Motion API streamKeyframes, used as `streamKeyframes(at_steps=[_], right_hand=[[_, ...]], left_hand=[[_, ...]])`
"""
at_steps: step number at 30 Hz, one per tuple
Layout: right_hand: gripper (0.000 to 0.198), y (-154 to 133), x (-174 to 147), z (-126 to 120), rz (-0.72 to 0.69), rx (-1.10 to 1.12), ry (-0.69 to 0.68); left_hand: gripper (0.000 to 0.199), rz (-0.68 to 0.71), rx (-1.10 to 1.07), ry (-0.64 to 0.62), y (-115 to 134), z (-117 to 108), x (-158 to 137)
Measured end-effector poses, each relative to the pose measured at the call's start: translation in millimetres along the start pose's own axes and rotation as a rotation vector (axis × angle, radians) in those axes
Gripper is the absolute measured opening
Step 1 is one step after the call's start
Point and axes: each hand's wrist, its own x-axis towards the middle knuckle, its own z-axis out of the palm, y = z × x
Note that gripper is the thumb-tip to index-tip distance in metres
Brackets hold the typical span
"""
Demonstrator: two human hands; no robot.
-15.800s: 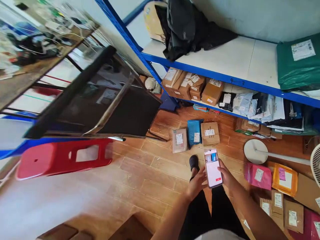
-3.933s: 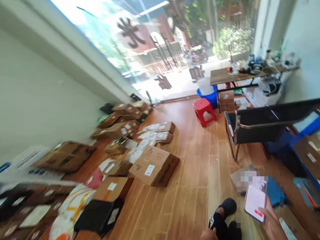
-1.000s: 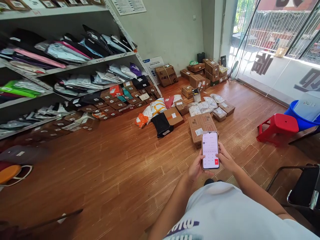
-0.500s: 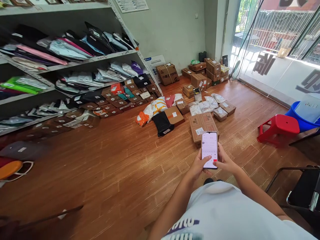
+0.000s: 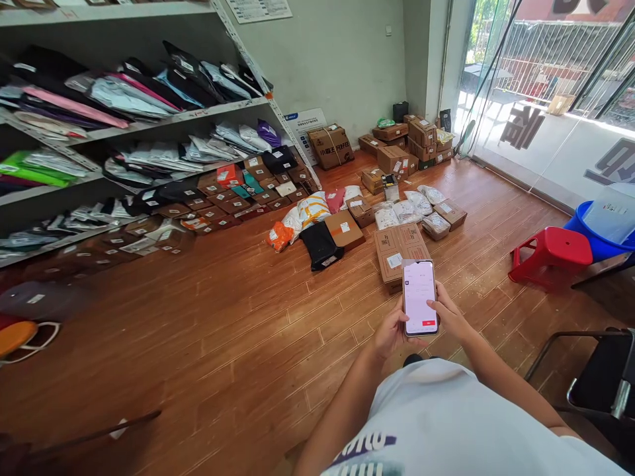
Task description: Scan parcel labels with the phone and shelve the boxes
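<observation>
A smartphone point(image 5: 419, 291) with a lit, mostly white screen and a red button near the bottom is held upright in front of my body. My left hand point(image 5: 391, 332) grips its lower left side, thumb at the edge and fingers partly hidden behind. From the right side, my right hand point(image 5: 449, 311) holds it too, with the thumb over the screen. Just beyond the phone, a large cardboard box point(image 5: 403, 243) with a white label lies on the wooden floor.
Shelves point(image 5: 169, 119) at left hold many bagged parcels. Boxes and bags, including a black bag point(image 5: 320, 246) and an orange bag point(image 5: 280, 236), lie on the floor ahead. At right are a red stool point(image 5: 558, 251), a blue bin point(image 5: 595, 238) and a black chair point(image 5: 600, 373).
The phone has shifted slightly right. My left thumb has moved off the screen to its edge, and my right thumb has moved up the screen. The keypad-like area no longer shows.
</observation>
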Motion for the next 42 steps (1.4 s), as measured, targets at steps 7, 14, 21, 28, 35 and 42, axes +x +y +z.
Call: streamKeyframes(at_steps=[7, 14, 21, 28, 35, 42], right_hand=[[0.063, -2, 0, -10, -0.016, 0.010, -0.061], [0.047, 1, 5, -24, 0.025, 0.105, -0.019], [0.051, 4, 13, -44, 0.012, 0.176, 0.017], [0.056, 13, 35, -59, 0.037, 0.332, -0.025], [0.072, 20, 85, -17, 0.092, 0.602, -0.095], [0.068, 44, 179, 76, 0.180, 0.723, -0.215]], left_hand=[[0.109, 0.005, 0.037, -0.016, 0, 2, 6], [0.104, 0.001, 0.044, -0.035, -1, 9, 18], [0.094, -0.024, -0.014, -0.076, -7, 12, 41], [0.096, -0.042, 0.268, 0.078, -9, 38, 58], [0.069, 0.221, 1.001, 0.232, 42, 41, 43], [0.063, 0.250, 1.047, 0.421, 94, -57, 31]])
